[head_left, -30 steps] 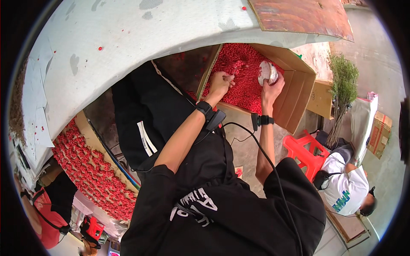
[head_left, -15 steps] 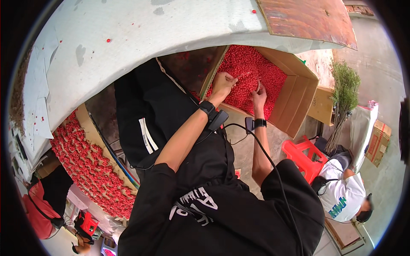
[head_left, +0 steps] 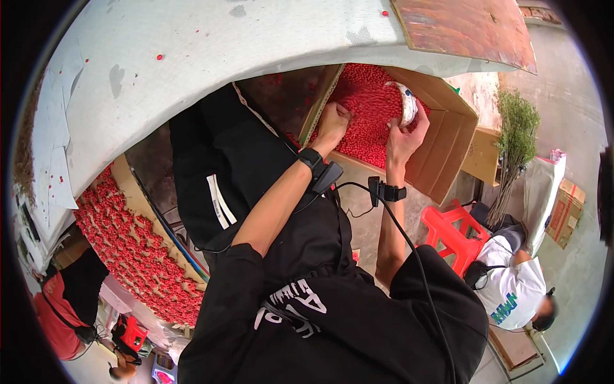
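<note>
Right hand [head_left: 405, 137] gripping a tipped white bowl [head_left: 408, 104] at loose red berry-like beads [head_left: 364, 138] in a cardboard box [head_left: 448, 121]
The bowl is up on edge toward the box's right side, its near edge clamped between thumb and fingers; the left hand [head_left: 334, 125], over the beads, has its fingers curled together, though I cannot tell whether they pinch anything; the bowl looks light and stiff, perhaps slick, best held at the rim; the beads are probably light and quick to roll; half a second earlier heaped beads hid the bowl and the hands were closer, whereas now its pale side shows and beads blur beyond the left fingers
</note>
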`<state>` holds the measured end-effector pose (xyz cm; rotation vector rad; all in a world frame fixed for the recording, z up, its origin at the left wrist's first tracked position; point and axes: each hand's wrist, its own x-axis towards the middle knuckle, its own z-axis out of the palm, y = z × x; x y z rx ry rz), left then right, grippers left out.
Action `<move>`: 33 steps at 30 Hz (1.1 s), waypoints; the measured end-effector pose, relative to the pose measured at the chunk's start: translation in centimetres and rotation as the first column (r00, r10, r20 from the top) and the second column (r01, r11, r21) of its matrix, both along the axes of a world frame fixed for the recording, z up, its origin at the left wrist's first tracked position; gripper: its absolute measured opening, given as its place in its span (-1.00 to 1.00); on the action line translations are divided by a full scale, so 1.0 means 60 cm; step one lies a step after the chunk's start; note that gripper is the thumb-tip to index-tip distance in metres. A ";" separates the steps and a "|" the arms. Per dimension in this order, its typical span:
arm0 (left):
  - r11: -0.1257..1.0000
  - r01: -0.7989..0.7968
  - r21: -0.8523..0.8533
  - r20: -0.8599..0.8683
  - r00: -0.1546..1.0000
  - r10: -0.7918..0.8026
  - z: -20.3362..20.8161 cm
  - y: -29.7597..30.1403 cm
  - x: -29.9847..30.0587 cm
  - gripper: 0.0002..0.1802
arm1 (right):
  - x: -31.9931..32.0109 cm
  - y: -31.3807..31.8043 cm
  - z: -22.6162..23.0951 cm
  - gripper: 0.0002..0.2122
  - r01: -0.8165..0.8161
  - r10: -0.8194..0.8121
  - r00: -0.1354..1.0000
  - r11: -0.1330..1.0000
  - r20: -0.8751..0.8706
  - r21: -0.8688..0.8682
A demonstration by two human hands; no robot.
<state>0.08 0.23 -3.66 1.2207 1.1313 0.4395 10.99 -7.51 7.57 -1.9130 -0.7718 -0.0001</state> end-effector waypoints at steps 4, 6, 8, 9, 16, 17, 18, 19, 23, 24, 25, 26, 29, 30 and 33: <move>0.994 -0.014 -0.109 0.062 0.998 0.021 0.011 0.001 -0.002 -0.79 | 0.030 -0.012 -0.025 -0.53 0.078 -0.054 0.984 0.987 0.167 -0.139; 0.945 -0.018 -0.328 0.165 0.983 0.076 0.027 0.003 -0.007 -0.76 | 0.049 -0.026 -0.052 -0.53 0.113 -0.073 0.975 0.976 0.208 -0.188; 0.926 -0.014 -0.377 0.173 0.981 0.086 0.043 0.005 -0.009 -0.75 | 0.076 -0.055 -0.113 -0.53 0.154 -0.113 0.978 0.959 0.175 -0.240; 0.905 -0.011 -0.425 0.177 0.980 0.095 0.050 0.006 -0.011 -0.74 | 0.087 -0.071 -0.147 -0.52 0.171 -0.132 0.979 0.949 0.157 -0.265; 0.912 0.044 -0.409 0.264 0.962 0.072 0.056 0.007 0.002 -0.72 | 0.113 -0.164 -0.356 -0.59 0.332 -0.417 0.881 0.882 -0.224 -0.335; 0.922 0.053 -0.384 0.253 0.966 0.050 0.050 0.010 0.001 -0.71 | 0.111 -0.155 -0.357 -0.59 0.304 -0.436 0.791 0.889 -0.429 -0.342; 0.930 0.060 -0.363 0.235 0.972 0.029 0.047 0.009 -0.004 -0.70 | 0.100 -0.147 -0.354 -0.59 0.274 -0.438 0.656 0.897 -0.614 -0.347; 0.928 0.067 -0.367 0.235 0.972 0.022 0.047 0.005 -0.005 -0.70 | 0.092 -0.144 -0.347 -0.59 0.250 -0.424 0.486 0.905 -0.764 -0.344; 0.932 0.035 -0.361 0.173 0.985 0.030 0.044 0.009 -0.017 -0.78 | 0.060 -0.104 -0.236 -0.61 0.190 -0.138 0.454 0.980 -0.880 -0.056; 0.936 0.039 -0.350 0.153 0.988 0.016 0.043 0.010 -0.020 -0.80 | 0.051 -0.091 -0.203 -0.61 0.192 -0.141 0.451 0.980 -0.881 -0.058; 0.939 0.051 -0.340 0.141 0.990 -0.002 0.045 0.009 -0.017 -0.81 | 0.048 -0.081 -0.166 -0.63 0.174 -0.069 0.550 0.984 -0.832 0.033; 0.942 0.061 -0.329 0.128 0.992 -0.020 0.048 0.009 -0.015 -0.83 | 0.048 -0.073 -0.140 -0.65 0.144 0.000 0.641 0.982 -0.768 0.121; 0.942 0.077 -0.327 0.164 0.986 -0.023 0.060 0.008 -0.007 -0.85 | 0.050 -0.048 -0.078 -0.60 0.001 0.049 0.892 0.994 -0.450 0.111; 0.942 0.078 -0.325 0.179 0.984 -0.020 0.063 0.008 -0.006 -0.87 | 0.048 -0.040 -0.061 -0.60 0.006 0.045 0.892 0.994 -0.449 0.111; 0.944 0.049 -0.326 0.214 0.977 0.023 0.040 0.007 -0.003 -0.89 | 0.024 -0.005 -0.012 -0.52 0.003 -0.002 1.000 0.998 -0.015 0.063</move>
